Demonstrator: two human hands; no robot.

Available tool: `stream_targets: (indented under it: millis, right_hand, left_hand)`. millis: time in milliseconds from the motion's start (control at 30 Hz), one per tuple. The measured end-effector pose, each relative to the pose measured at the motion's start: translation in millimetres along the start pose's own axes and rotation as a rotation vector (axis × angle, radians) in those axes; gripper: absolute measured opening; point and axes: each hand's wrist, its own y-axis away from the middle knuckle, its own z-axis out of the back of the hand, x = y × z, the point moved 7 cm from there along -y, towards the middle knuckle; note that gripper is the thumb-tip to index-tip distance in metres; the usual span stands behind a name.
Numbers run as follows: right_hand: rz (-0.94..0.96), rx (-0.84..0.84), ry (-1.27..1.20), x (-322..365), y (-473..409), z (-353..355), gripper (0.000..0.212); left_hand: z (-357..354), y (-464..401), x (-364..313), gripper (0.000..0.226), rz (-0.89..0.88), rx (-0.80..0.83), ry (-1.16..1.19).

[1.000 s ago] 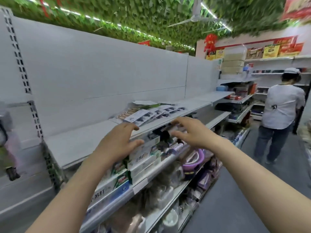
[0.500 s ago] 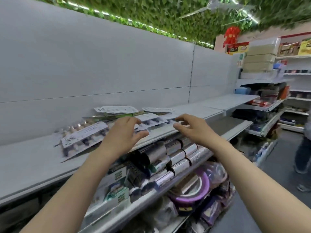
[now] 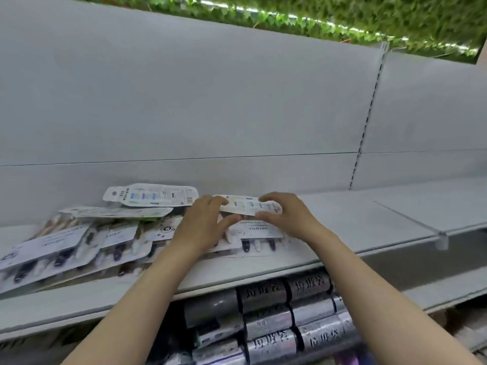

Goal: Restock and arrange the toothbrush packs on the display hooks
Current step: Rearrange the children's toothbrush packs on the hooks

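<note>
Hands are meeting over a grey shelf in the head view. The left hand is lying with fingers curled over the near end of a white toothbrush pack, its thumb stretched underneath toward the right. The right hand is pinching the same pack's other end, fingers bent over the top edge and thumb beneath, so the pack is sitting raised between both hands, just above another pack lying flat on the shelf. More toothbrush packs are fanning out in an overlapping heap to the left, with one white pack resting on top near the grey back panel. Silvery rolls with dark lettering are stacking on the shelf below. Green leaves are hanging along the top.
</note>
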Motion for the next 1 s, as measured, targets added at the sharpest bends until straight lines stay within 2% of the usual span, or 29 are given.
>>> stream_targets:
  millis: [100,200,267,333,400,467,600,667,733,833,1000]
  right_hand:
    - [0.016,0.051,-0.011,-9.2,-20.6,-21.3,0.058]
    - [0.052,0.061,0.018,-10.1,-30.8,-28.4,0.049]
    - [0.112,-0.025,0.0,-3.0,-34.6,-23.8,0.03]
    - [0.18,-0.223,-0.097,8.6,-32.4,-10.1,0.018]
    - [0.144,-0.395,-0.425,14.3,-25.6,5.5,0.016]
    - [0.041,-0.423,-0.868,19.0,-20.7,9.4,0.019]
    - [-0.107,-0.265,-1.511,40.0,-12.5,-15.7,0.017]
    - [-0.165,-0.168,-1.696,48.7,-9.8,-30.0,0.017]
    - [-0.197,-0.113,-1.746,53.4,-8.4,-40.9,0.015]
    - [-0.194,-0.125,-1.676,50.8,-12.7,-40.1,0.016]
    - [-0.097,-0.261,-1.514,28.7,-26.4,17.8,0.056]
  left_hand:
    - [-1.6,0.4,5.0,0.055,0.026,-0.059,-0.002]
    - [0.2,2.1,3.9,0.056,0.024,-0.101,0.012]
    - [2.2,3.2,5.3,0.057,0.01,-0.139,0.051]
    - [6.2,4.0,9.4,0.064,0.004,-0.192,0.128]
    - [13.8,5.7,13.2,0.074,0.03,-0.264,0.261]
    - [17.8,6.3,14.5,0.08,0.059,-0.287,0.356]
    - [14.9,7.4,8.5,0.082,0.057,-0.225,0.426]
    - [18.3,9.3,5.9,0.076,0.052,-0.236,0.49]
    - [22.6,10.2,5.6,0.062,0.05,-0.261,0.53]
    - [31.7,12.0,10.1,0.05,0.081,-0.336,0.619]
    - [40.5,11.9,14.8,0.039,0.078,-0.375,0.746]
